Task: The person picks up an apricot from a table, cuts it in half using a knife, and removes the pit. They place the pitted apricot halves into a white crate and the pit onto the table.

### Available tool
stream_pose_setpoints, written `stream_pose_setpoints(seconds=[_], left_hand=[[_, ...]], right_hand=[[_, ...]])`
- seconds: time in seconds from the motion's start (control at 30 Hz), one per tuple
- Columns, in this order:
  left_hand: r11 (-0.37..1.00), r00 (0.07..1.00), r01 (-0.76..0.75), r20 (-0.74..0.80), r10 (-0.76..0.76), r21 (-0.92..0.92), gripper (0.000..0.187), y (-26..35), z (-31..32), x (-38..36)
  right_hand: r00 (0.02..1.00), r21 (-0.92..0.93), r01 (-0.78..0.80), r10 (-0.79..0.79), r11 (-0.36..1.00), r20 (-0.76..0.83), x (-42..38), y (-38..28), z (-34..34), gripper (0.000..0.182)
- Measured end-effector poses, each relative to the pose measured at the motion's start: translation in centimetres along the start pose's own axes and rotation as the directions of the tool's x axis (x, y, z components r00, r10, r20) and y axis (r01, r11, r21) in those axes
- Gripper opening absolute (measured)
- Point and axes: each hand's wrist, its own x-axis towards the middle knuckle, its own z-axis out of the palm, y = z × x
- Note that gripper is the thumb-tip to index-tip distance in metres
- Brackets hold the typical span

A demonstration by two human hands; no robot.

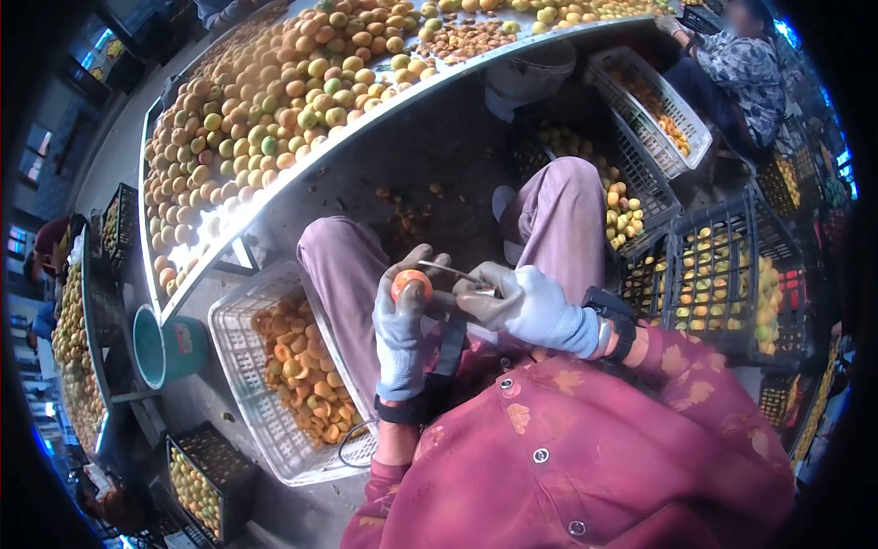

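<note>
My left hand (402,316), in a grey-white glove, is closed round an orange-red apricot (412,285) in front of my lap. Beside it my gloved right hand (512,297) grips a small knife (448,269), its thin blade reaching left toward the fruit. The handle is mostly hidden in my fingers. Down to the left stands a white plastic crate (240,352) with many halved apricots (311,366) in it.
A long metal-edged table (302,169) heaped with whole apricots (274,119) runs across the front. A teal bucket (169,348) stands left. Black crates (709,274) of fruit are stacked right. Another person (736,78) sits at far right beside a white crate (654,110).
</note>
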Motion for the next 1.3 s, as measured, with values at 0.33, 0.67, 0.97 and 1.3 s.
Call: stream_pose_setpoints(seconds=[0.33, 0.67, 0.97, 1.3], left_hand=[[0.769, 0.929, -0.362, 0.137, 0.344, 0.527, 0.064, -1.5, 0.4, 0.3], [0.438, 0.839, -0.437, 0.181, 0.512, 0.786, 0.045, -1.2, 0.1, -0.2], [0.988, 0.988, -0.131, -0.069, 0.137, 0.085, 0.040, -1.9, -0.9, -0.8], [0.873, 0.998, -0.056, 0.002, 0.065, -0.485, 0.070, -0.4, -2.2, -1.3]], right_hand=[[0.922, 0.458, -0.388, 0.327, 0.800, 0.209, 3.8, -3.0, -1.1, 0.039], [0.981, 0.786, -0.185, 0.162, 0.590, 0.109, 3.4, 0.2, 1.0, 0.028], [0.958, 0.836, -0.253, 0.248, 0.488, 0.145, 2.9, 0.4, 1.4, 0.031], [0.941, 0.962, -0.273, 0.213, 0.016, 0.263, 4.8, 0.0, 1.7, 0.042]])
